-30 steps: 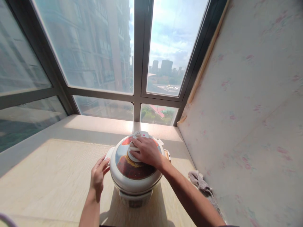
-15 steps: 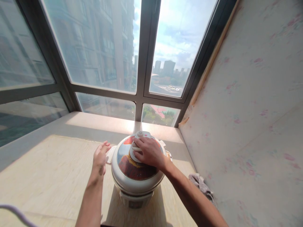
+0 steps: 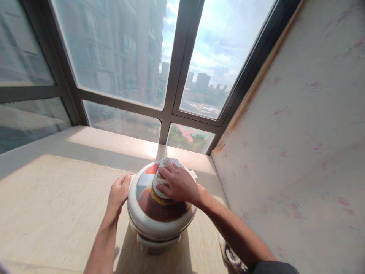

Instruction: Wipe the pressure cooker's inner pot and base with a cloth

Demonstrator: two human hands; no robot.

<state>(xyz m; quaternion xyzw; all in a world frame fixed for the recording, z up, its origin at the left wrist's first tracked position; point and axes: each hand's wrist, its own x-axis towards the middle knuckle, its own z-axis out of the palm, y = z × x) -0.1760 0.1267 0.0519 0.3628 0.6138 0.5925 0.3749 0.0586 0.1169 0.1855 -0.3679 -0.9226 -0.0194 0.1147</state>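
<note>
Found standing upright on a pale cream, wood-grained worktop (image 3: 65, 198), close to the viewer and short of the window: a round white plastic electric cooker (image 3: 159, 228) with a dark front panel (image 3: 156, 249), partly in shade. Observed on top: a domed lid with a white rim and a dark red, orange and blue printed centre, set down over the body. Right hand (image 3: 179, 184) bent over the oblong white lid handle (image 3: 156, 190) — fingers curled across, thumb near the lower edge, closed on the grip. Just beyond the fingertips: a small round pale knob (image 3: 167, 160) and, beside it, a pinkish-red dot (image 3: 173, 163).

Left hand (image 3: 118, 192) at the cooker's left side, half closed, with thumb up against a white side lug (image 3: 132, 177). Underside of fingers hidden; unable to tell whether firmly gripping or merely touching.

Also recorded: a white tab (image 3: 194, 174) jutting from the cooker's right rear; a crumpled brown-and-white patterned item (image 3: 234, 258) at lower right, partly covered by the right forearm — kind unclear. Behind: a dark grey metal window frame (image 3: 169, 95). To the right: a whitish wall (image 3: 308, 175) with faded pink floral print.
</note>
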